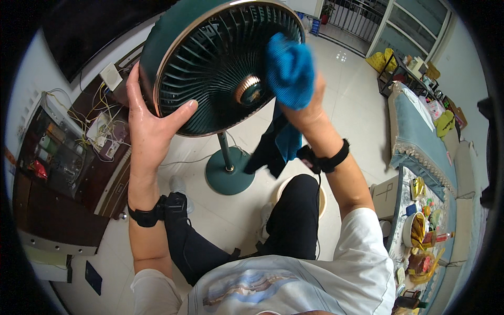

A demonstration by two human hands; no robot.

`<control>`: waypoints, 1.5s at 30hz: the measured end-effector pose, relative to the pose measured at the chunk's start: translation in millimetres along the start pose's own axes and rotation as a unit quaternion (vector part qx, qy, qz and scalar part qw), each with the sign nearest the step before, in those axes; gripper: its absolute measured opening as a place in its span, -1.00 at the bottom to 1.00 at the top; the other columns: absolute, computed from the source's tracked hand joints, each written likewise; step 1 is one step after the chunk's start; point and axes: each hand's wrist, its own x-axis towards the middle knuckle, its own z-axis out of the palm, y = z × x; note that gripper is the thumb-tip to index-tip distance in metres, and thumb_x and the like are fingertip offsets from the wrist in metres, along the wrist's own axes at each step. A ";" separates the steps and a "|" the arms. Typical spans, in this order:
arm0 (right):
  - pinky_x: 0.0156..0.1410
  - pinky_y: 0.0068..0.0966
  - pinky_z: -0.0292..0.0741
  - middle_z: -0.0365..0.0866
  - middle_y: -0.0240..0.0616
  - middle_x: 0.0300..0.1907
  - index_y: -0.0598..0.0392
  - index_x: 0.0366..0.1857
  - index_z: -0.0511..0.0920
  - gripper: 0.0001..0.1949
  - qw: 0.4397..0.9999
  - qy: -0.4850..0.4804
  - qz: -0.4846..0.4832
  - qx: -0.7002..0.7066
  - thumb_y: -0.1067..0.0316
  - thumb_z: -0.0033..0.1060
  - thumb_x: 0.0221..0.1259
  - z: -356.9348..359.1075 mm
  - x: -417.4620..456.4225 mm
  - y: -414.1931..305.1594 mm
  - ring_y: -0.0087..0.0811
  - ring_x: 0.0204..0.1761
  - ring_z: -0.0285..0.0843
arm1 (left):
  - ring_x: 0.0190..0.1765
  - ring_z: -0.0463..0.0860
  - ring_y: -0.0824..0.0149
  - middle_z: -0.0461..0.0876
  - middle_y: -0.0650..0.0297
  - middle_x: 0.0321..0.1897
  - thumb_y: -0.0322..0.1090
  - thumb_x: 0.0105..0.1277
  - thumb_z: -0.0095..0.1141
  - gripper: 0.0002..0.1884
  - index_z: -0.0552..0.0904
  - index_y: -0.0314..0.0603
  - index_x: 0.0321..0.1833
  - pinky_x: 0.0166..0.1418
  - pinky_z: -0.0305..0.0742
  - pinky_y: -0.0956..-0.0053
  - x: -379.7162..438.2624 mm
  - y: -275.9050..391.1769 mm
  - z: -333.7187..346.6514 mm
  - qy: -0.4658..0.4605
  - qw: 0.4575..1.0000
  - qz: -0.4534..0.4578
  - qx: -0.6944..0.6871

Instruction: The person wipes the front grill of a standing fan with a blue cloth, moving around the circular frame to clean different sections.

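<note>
A dark green pedestal fan (204,90) with a copper-coloured rim stands in front of me, its round base (230,183) on the floor. My left hand (153,122) grips the left side of the fan head, the thumb across the front grille and the fingers around the casing. In my right hand (309,104) is a blue cloth (289,71), bunched at the right part of the grille and slightly blurred. Its loose end hangs down beside the fan pole. Whether the cloth touches the slats I cannot tell. The cloth hides most of the right fingers.
Left is a dark TV cabinet (55,208) with tangled cables (98,130). A pale bucket (323,201) stands behind my right knee. To the right are a table (397,220) with food packages and a blue sofa (417,118). A power cord (185,162) crosses the tiled floor.
</note>
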 end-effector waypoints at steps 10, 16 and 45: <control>0.13 -0.26 0.71 0.72 -0.12 0.01 0.03 0.01 0.71 -0.75 0.996 -0.019 0.075 -0.041 0.35 0.45 0.28 -14.4 22.3 5.4 -0.06 0.00 0.74 | 0.32 0.57 0.19 0.47 -0.04 0.37 -0.52 0.16 0.49 0.01 0.09 -0.31 0.61 0.43 0.53 0.28 0.9 3.7 -0.6 -0.006 1.000 -0.008 0.014; -0.05 -0.30 0.73 0.65 -0.09 -0.09 0.13 -0.02 0.59 -0.66 0.997 0.004 0.061 -0.036 0.38 0.52 0.15 -24.7 48.4 0.2 -0.07 -0.12 0.73 | 0.34 0.56 0.17 0.46 -0.03 0.38 -0.53 0.15 0.49 0.02 0.08 -0.30 0.61 0.46 0.52 0.28 0.9 2.5 -3.5 -0.012 1.000 -0.013 -0.001; -0.23 -0.30 0.73 0.67 -0.07 -0.14 0.13 -0.13 0.58 -0.70 0.996 0.047 0.055 -0.046 0.42 0.52 0.09 -21.9 37.2 -0.8 -0.11 -0.22 0.77 | 0.33 0.57 0.16 0.46 -0.05 0.37 -0.49 0.14 0.51 0.01 0.10 -0.32 0.60 0.44 0.54 0.25 -0.8 2.7 -1.6 -0.012 0.999 -0.005 0.029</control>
